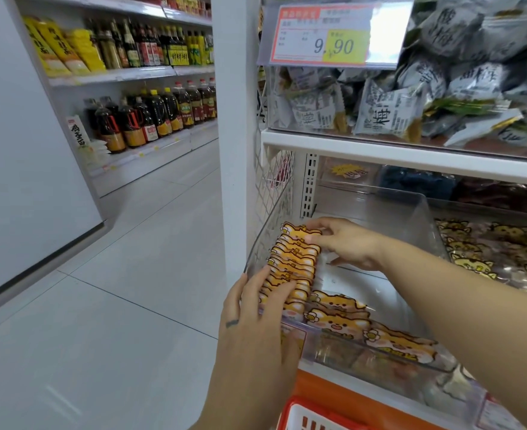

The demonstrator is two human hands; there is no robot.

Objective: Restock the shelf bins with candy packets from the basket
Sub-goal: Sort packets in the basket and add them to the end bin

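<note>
Item: clear plastic shelf bin (417, 209), lower shelf, pulled out toward the near side, just right of the white upright post (236, 150).

Contents: row of candy packets (296, 259), orange with a cartoon cat shape, stood on edge and packed face to face along the bin's left wall, running from near to far. Loose packets (340, 316) of the same kind lie flat at the near end of the bin, right of the row.

Hands: apart, one at each end of the row. Left hand (256, 308) lies over the near left corner of the bin, fingers straight and flat on the near packets. Right hand (347, 243) reaches in from the right, fingers curled over the far packets, thumb spread below.

Basket (305, 412): red, only its rim shows at the bottom edge, below the bin.

Neighbouring stock: second bin (492, 252) to the right, holding yellow cat packets. Upper bin (411, 107) on the shelf above, filled with grey and white packets, carrying a price tag (333, 35) reading 9.90.

Far left: aisle shelving with dark bottles (150, 113) and yellow bags (57, 45), over a pale tiled floor (116, 290).
</note>
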